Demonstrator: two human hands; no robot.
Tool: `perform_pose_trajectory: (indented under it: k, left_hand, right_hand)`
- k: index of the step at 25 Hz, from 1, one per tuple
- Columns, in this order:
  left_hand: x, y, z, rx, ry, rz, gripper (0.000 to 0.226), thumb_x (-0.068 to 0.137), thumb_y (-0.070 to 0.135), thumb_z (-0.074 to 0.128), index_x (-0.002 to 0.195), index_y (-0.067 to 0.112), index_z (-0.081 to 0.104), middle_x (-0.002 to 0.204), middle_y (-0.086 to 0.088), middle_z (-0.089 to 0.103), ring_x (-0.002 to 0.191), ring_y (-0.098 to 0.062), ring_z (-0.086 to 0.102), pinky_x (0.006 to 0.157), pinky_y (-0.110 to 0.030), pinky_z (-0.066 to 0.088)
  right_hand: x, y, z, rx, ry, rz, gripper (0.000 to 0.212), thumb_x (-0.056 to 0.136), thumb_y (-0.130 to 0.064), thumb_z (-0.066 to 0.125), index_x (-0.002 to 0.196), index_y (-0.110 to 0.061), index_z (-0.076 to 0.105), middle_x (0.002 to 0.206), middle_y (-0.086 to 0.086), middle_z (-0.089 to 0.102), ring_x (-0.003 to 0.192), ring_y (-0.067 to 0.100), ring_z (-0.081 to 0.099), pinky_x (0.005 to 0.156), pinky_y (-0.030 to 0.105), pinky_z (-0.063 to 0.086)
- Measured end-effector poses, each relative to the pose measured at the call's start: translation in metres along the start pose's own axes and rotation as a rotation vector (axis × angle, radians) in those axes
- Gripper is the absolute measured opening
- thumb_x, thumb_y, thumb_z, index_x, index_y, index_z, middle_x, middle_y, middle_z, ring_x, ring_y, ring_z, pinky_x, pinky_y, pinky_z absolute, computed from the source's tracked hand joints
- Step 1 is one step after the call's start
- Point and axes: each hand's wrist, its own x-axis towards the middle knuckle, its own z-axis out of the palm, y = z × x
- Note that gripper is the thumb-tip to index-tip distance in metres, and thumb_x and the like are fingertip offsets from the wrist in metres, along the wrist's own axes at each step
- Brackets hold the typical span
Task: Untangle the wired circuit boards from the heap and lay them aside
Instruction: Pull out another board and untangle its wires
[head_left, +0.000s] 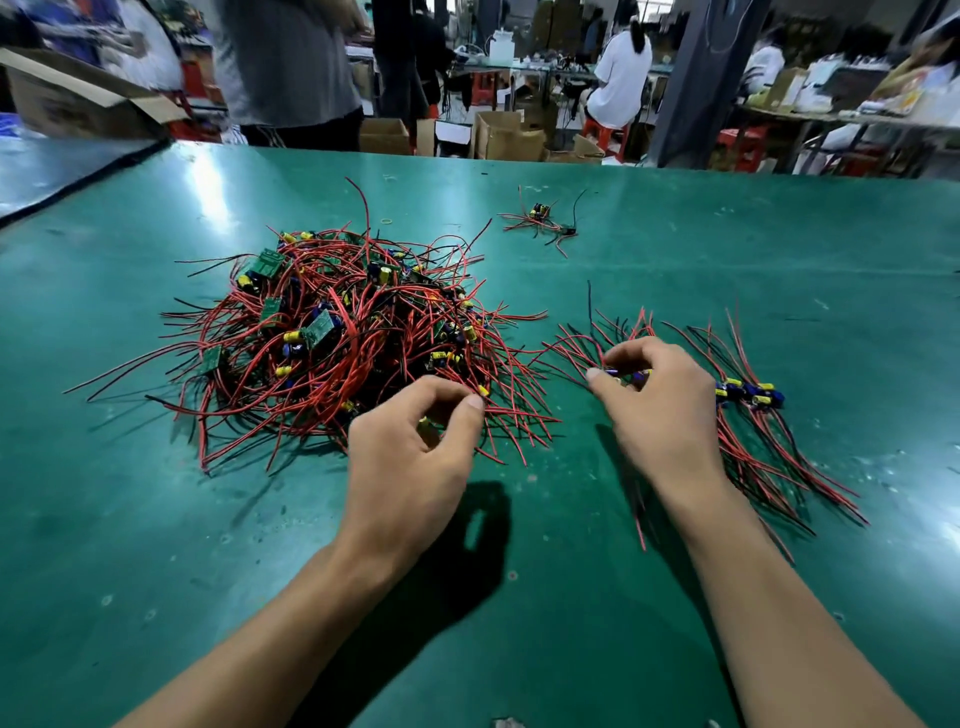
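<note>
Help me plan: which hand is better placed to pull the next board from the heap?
Left. Left hand pinches the heap at its near edge; right hand holds a board at the row.

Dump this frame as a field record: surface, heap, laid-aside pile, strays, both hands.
surface: green table mat
heap: tangled heap of boards with red and black wires, left of centre
laid aside: sorted row on the right, wires fanned
strays: small cluster on the far side; rubber band beyond the heap
left: left hand pinches a near-edge board at the heap's near edge
right: right hand pinches a second board left of the sorted row
</note>
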Motion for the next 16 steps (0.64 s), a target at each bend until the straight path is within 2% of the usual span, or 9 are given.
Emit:
perform_pose_trajectory:
  k: [2, 5, 8, 10, 12, 14, 16]
  left_hand:
    - [0.004, -0.004, -0.004, 0.126, 0.071, 0.013, 0.011, 0.088, 0.018, 0.069, 0.078, 0.019, 0.067, 0.064, 0.000, 0.063, 0.055, -0.010, 0.053, 0.054, -0.028, 0.046]
    - [0.008, -0.014, -0.009, 0.398, 0.038, -0.038, 0.006, 0.085, 0.022, 0.068, 0.088, 0.023, 0.062, 0.077, 0.006, 0.058, 0.070, -0.015, 0.055, 0.067, -0.039, 0.050]
    - [0.010, -0.020, -0.012, 0.537, -0.007, -0.089, 0.021, 0.084, 0.026, 0.065, 0.104, 0.024, 0.058, 0.093, 0.006, 0.052, 0.081, -0.020, 0.055, 0.076, -0.043, 0.052]
    - [0.011, -0.020, -0.013, 0.579, -0.021, -0.093, 0.029, 0.085, 0.028, 0.064, 0.112, 0.024, 0.057, 0.101, 0.004, 0.050, 0.085, -0.024, 0.057, 0.077, -0.045, 0.053]
    - [0.012, -0.020, -0.015, 0.612, -0.042, -0.091, 0.034, 0.086, 0.030, 0.064, 0.119, 0.023, 0.057, 0.105, 0.002, 0.051, 0.088, -0.027, 0.059, 0.077, -0.046, 0.053]
    - [0.013, -0.021, -0.016, 0.642, -0.063, -0.085, 0.031, 0.088, 0.031, 0.063, 0.117, 0.023, 0.062, 0.103, 0.001, 0.054, 0.088, -0.028, 0.060, 0.076, -0.044, 0.054]
    - [0.014, -0.021, -0.017, 0.646, -0.072, -0.076, 0.024, 0.089, 0.031, 0.063, 0.111, 0.023, 0.067, 0.096, 0.002, 0.054, 0.084, -0.026, 0.059, 0.073, -0.043, 0.054]
  right_hand:
    - [0.004, 0.009, -0.003, -0.060, 0.027, 0.014, 0.013, 0.086, -0.024, 0.076, 0.097, -0.021, 0.069, 0.102, 0.008, 0.067, 0.092, 0.024, 0.062, 0.088, 0.035, 0.049]
    - [0.004, 0.015, -0.001, -0.214, -0.021, 0.023, 0.027, 0.086, -0.025, 0.076, 0.112, -0.019, 0.068, 0.113, 0.010, 0.061, 0.101, 0.028, 0.059, 0.091, 0.036, 0.045]
    - [0.001, 0.011, 0.002, -0.286, 0.000, -0.064, 0.029, 0.087, -0.018, 0.074, 0.115, -0.018, 0.069, 0.114, 0.009, 0.060, 0.108, 0.030, 0.056, 0.095, 0.038, 0.043]
    - [0.000, 0.008, 0.004, -0.293, -0.024, -0.154, 0.021, 0.088, -0.014, 0.072, 0.108, -0.017, 0.073, 0.111, 0.009, 0.063, 0.108, 0.030, 0.055, 0.095, 0.037, 0.041]
    - [-0.003, 0.008, 0.006, -0.340, -0.118, -0.184, 0.019, 0.091, -0.014, 0.068, 0.109, -0.017, 0.074, 0.114, 0.007, 0.066, 0.110, 0.028, 0.053, 0.097, 0.037, 0.042]
    - [-0.005, 0.009, 0.010, -0.449, -0.203, -0.155, 0.024, 0.095, -0.020, 0.064, 0.117, -0.019, 0.073, 0.121, 0.005, 0.065, 0.117, 0.028, 0.049, 0.101, 0.039, 0.042]
    - [-0.004, 0.011, 0.010, -0.493, -0.212, -0.118, 0.030, 0.097, -0.022, 0.060, 0.125, -0.016, 0.070, 0.126, 0.007, 0.064, 0.121, 0.030, 0.048, 0.103, 0.040, 0.042]
